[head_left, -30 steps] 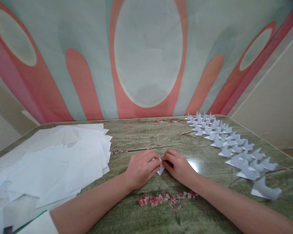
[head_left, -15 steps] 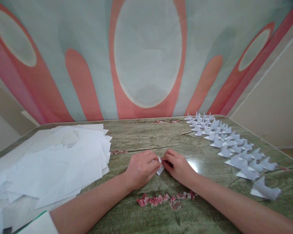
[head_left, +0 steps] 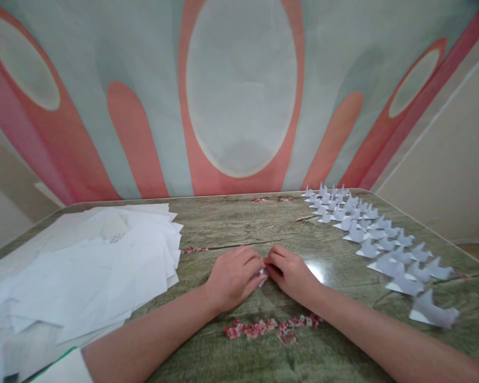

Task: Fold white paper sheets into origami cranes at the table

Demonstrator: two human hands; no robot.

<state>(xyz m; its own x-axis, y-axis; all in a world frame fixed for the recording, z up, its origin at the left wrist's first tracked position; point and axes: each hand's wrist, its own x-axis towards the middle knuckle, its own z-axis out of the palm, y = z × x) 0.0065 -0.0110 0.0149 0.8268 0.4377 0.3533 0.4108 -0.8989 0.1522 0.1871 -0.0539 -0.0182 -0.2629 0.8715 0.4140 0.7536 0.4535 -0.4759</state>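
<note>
Both my hands meet at the middle of the table over a small piece of folded white paper [head_left: 262, 279]. My left hand [head_left: 236, 277] has its fingers closed on the paper from the left and covers most of it. From the other side, the fingertips of my right hand [head_left: 290, 271] pinch the paper's upper right edge. Only a small lower part of the paper shows between the fingers, so its exact folded shape is hidden.
A spread pile of white paper sheets [head_left: 83, 276] covers the table's left side. Several folded paper birds [head_left: 433, 308] stand in rows along the right edge. The wood-patterned table [head_left: 223, 226] has printed pink flowers and ends at a patterned wall covering [head_left: 239, 183].
My left fingers have shifted slightly to the right over the folded paper, and less of it shows now. My right hand has stayed nearly in place.
</note>
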